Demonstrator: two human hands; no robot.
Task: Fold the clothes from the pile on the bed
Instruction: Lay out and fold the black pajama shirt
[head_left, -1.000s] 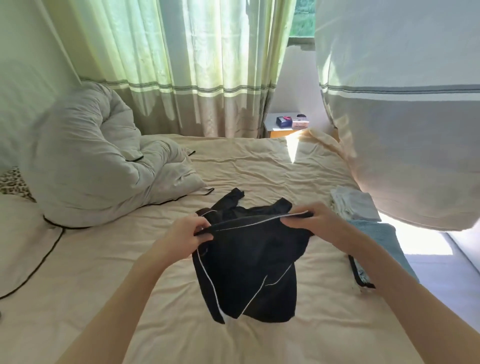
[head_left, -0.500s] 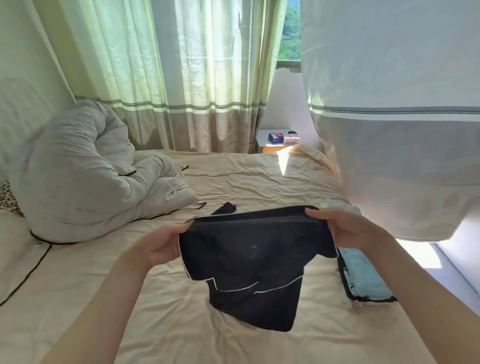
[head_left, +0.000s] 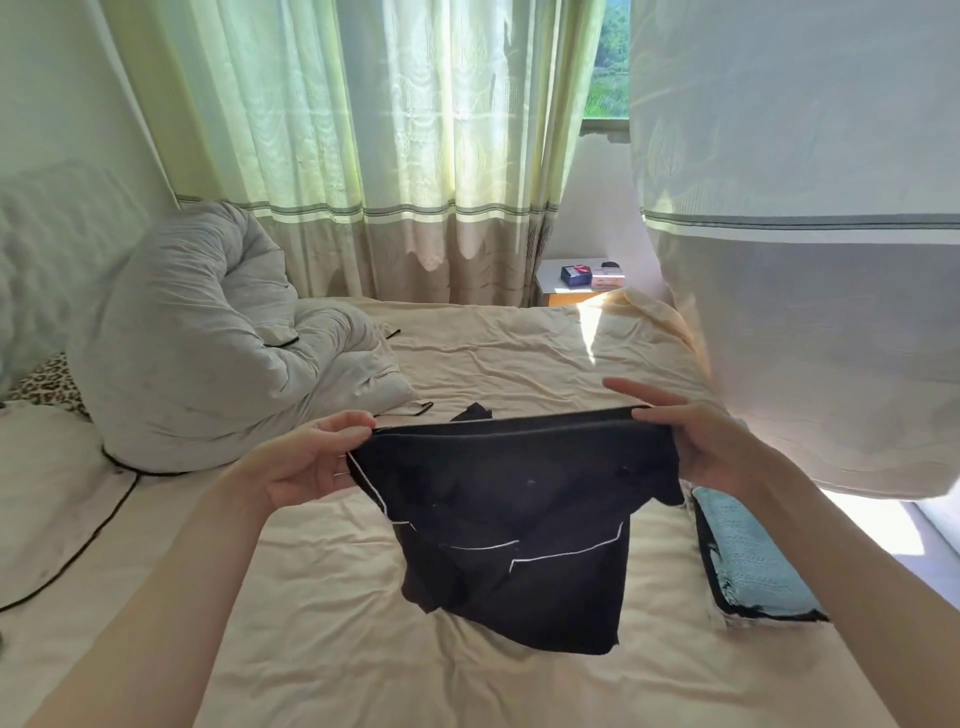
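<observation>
The left hand (head_left: 306, 457) and right hand (head_left: 701, 441) each pinch a top corner of the black garment (head_left: 519, 509), stretched above the bed (head_left: 493, 353). Best keep the edge taut and level, then lower it flat before folding.

The black garment (head_left: 519, 519) covers part of the folded stack (head_left: 748, 561) at its right, so the stack's near-left corner is out of sight, and what lies under the blue top layer cannot be told. A dark strip (head_left: 472, 411) pokes up behind the garment's top edge (whether it belongs to it is unclear). The right hand (head_left: 691, 447) has its lower fingers tucked behind the cloth. The small boxes on the nightstand (head_left: 571, 275) are too small to identify. The leopard-print cloth (head_left: 49, 376) is mostly hidden by the duvet (head_left: 208, 338).
</observation>
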